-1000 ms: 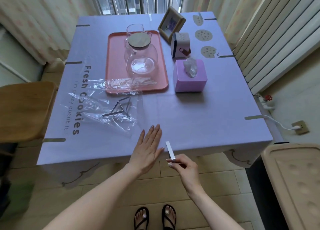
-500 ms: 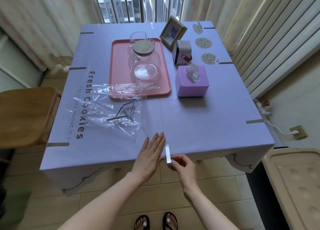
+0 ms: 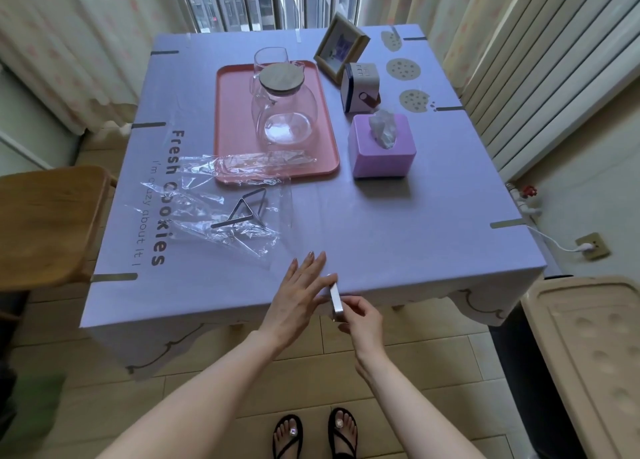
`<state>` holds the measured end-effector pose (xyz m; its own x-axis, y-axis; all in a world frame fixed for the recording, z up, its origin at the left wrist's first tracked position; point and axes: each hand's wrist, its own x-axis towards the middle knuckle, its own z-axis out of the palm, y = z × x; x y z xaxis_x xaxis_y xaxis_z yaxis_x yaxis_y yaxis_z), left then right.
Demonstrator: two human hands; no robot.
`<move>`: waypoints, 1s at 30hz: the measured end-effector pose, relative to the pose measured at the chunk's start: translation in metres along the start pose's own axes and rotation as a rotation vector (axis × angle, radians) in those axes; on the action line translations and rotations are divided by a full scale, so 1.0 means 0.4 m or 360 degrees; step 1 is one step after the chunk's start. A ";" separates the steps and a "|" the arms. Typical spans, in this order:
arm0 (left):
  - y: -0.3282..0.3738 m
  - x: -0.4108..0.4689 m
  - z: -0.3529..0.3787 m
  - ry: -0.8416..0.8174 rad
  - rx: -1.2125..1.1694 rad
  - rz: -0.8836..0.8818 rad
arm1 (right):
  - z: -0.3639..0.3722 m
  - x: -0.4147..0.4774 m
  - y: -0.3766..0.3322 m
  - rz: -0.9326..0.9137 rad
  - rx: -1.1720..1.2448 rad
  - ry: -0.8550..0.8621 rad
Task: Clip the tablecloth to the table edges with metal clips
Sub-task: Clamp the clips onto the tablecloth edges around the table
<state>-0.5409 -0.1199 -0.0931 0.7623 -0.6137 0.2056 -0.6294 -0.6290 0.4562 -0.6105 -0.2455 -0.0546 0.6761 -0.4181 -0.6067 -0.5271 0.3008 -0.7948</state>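
A lilac tablecloth (image 3: 398,244) covers the square table and hangs over its near edge. My left hand (image 3: 298,296) lies flat with straight fingers on the cloth at that near edge. Right beside it, my right hand (image 3: 360,322) pinches a metal clip (image 3: 335,297) whose front end sits at the table edge. Two more metal clips (image 3: 247,209) lie on a clear plastic bag (image 3: 207,216) left of centre. Several clips (image 3: 114,277) are fixed along the left, right and far edges.
A pink tray (image 3: 225,119) holds a glass jug (image 3: 282,112) and a glass. A purple tissue box (image 3: 381,147), a small white clock (image 3: 360,86) and a picture frame (image 3: 341,50) stand to the right. A wooden chair (image 3: 45,219) is at the left, a beige plastic lid (image 3: 588,354) at the right.
My right hand has brought the clip from below the edge up against the near table edge beside my left hand. My left hand has stayed flat on the cloth. The view has tilted up.
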 end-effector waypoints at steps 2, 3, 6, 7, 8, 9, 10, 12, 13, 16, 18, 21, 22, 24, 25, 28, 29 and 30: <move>-0.002 0.000 0.005 0.0043 0.0017 0.0018 | -0.003 0.000 0.008 0.0007 -0.0003 0.0003; -0.003 -0.001 0.007 0.0056 0.0022 0.0024 | -0.005 0.001 0.014 0.0016 -0.0005 0.0002; -0.005 0.000 0.008 0.0067 0.0004 0.0029 | -0.008 0.001 0.032 0.0052 0.0004 0.0002; -0.005 -0.001 0.008 0.0068 0.0002 0.0033 | -0.008 0.001 0.037 0.0057 0.0009 0.0008; -0.005 -0.002 0.008 0.0066 0.0006 0.0034 | -0.006 0.001 0.040 0.0055 0.0014 0.0016; -0.005 -0.002 0.006 0.0064 0.0014 0.0035 | -0.006 0.003 0.041 0.0050 0.0019 0.0023; -0.005 -0.002 0.005 0.0062 0.0020 0.0036 | -0.005 0.005 0.042 0.0045 0.0021 0.0025; -0.003 -0.002 0.002 0.0066 0.0042 0.0047 | -0.007 0.008 0.043 0.0037 0.0027 0.0023; -0.003 -0.001 0.000 0.0067 0.0063 0.0060 | -0.008 0.010 0.043 0.0031 0.0029 0.0022; -0.001 0.001 -0.005 0.0055 0.0102 0.0082 | -0.009 0.008 0.046 0.0010 0.0048 0.0018; 0.001 0.001 -0.007 0.0051 0.0103 0.0080 | -0.010 0.005 0.048 -0.0002 0.0064 0.0018; 0.006 0.000 -0.009 0.0053 0.0095 0.0076 | -0.010 -0.002 0.057 0.0011 0.0094 0.0026; 0.006 0.000 -0.009 0.0053 0.0091 0.0076 | -0.009 -0.004 0.058 0.0017 0.0104 0.0031; 0.006 -0.001 -0.007 0.0048 0.0104 0.0078 | -0.006 -0.005 0.060 0.0029 0.0119 0.0035; 0.006 -0.002 -0.007 0.0044 0.0113 0.0078 | -0.005 -0.006 0.061 0.0035 0.0125 0.0034; 0.005 -0.002 -0.005 0.0032 0.0102 0.0063 | -0.006 -0.004 0.060 0.0013 0.0129 0.0038; 0.006 -0.003 -0.006 0.0028 0.0100 0.0060 | -0.007 -0.004 0.060 0.0003 0.0129 0.0040; 0.007 -0.002 -0.007 0.0027 0.0096 0.0059 | -0.006 -0.004 0.059 -0.0002 0.0132 0.0042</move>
<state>-0.5427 -0.1199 -0.0896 0.7404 -0.6294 0.2360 -0.6648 -0.6341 0.3949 -0.6255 -0.2399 -0.0723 0.6625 -0.4407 -0.6056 -0.4807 0.3698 -0.7951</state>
